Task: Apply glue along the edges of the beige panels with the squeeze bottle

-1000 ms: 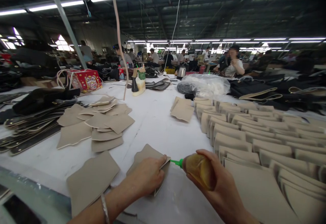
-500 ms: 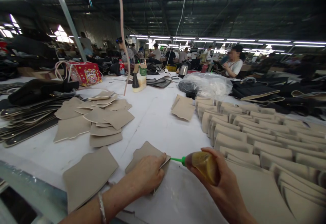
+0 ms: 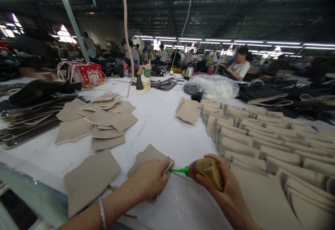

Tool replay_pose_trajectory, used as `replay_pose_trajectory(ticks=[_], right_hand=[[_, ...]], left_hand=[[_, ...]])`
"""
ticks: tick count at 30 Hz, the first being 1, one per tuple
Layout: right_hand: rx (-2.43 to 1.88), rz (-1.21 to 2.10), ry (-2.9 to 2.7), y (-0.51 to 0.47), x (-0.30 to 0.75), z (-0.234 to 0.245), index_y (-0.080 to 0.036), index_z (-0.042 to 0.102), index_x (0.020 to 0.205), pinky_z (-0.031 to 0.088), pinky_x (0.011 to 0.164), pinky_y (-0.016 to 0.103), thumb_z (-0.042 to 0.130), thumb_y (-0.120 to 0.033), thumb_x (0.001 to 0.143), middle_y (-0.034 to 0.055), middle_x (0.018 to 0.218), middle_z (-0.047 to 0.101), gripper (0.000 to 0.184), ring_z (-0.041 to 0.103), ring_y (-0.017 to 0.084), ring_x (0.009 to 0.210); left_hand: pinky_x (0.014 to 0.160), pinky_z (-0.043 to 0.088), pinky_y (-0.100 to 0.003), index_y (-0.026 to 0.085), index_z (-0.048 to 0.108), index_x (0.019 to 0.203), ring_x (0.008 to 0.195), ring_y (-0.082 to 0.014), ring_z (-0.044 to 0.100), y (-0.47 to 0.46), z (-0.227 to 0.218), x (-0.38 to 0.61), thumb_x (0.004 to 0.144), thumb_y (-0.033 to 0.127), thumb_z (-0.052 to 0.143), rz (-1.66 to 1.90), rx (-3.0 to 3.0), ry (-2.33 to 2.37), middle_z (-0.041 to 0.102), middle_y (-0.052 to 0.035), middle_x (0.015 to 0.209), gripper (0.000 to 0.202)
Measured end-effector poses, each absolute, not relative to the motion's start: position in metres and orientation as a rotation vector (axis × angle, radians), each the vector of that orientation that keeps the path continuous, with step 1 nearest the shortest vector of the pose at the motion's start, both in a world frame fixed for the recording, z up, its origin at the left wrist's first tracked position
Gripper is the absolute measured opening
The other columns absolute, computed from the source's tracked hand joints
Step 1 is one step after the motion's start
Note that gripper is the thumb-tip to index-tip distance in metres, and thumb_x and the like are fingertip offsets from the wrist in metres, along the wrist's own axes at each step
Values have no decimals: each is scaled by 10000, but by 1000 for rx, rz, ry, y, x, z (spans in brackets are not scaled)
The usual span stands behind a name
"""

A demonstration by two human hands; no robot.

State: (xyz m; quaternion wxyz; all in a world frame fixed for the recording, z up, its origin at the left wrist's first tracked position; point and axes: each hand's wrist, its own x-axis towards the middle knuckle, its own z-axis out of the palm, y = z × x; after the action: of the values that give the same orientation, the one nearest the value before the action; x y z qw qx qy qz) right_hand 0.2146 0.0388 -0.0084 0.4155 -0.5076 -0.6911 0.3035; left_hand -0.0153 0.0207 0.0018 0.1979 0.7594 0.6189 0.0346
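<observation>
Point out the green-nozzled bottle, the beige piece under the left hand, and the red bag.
Green-nozzled bottle (image 3: 209, 169), head view: on its amber body.
Beige piece (image 3: 148, 153), head view: on its uncovered part beyond the left hand (image 3: 151, 179).
Red bag (image 3: 89, 75), head view: on its printed side.

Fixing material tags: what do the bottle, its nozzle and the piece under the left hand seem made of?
Bottle: probably plastic, glossy; translucent, amber-brown showing through.
Nozzle: likely plastic, opaque; uniform bright green.
Beige piece: perhaps leather or a synthetic, can't tell which; matte, smooth-looking face, thin paler edge.
</observation>
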Motion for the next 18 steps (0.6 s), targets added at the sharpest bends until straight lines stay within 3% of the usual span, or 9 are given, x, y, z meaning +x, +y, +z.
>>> replay_pose_trajectory(ticks=[6, 12, 18], right_hand=[[-1266, 748, -1717, 40, 217, -9, -247, 460, 1140, 468, 719, 320, 671, -454, 776, 20, 958, 599, 469, 589, 218, 793], [-1230, 990, -1676, 35, 216, -3, -242, 475, 1095, 464, 672, 306, 675, -480, 759, -10, 837, 603, 458, 589, 208, 730], [-1235, 1000, -1694, 35, 217, -5, -238, 459, 1116, 471, 699, 307, 682, -453, 766, 4, 891, 609, 466, 595, 211, 766]], left_hand=[[790, 459, -337, 261, 422, 1362, 919, -260, 627, 17, 5, -16, 819, 220, 367, 70, 2122, 1741, 664, -91, 1000, 547], [806, 448, -331, 287, 390, 1383, 912, -243, 612, 14, 7, -16, 884, 310, 335, 79, 2076, 1746, 644, -75, 1000, 502], [797, 450, -337, 279, 379, 1394, 889, -238, 610, 11, 6, -18, 893, 290, 288, 70, 2090, 1750, 631, -76, 982, 509]])
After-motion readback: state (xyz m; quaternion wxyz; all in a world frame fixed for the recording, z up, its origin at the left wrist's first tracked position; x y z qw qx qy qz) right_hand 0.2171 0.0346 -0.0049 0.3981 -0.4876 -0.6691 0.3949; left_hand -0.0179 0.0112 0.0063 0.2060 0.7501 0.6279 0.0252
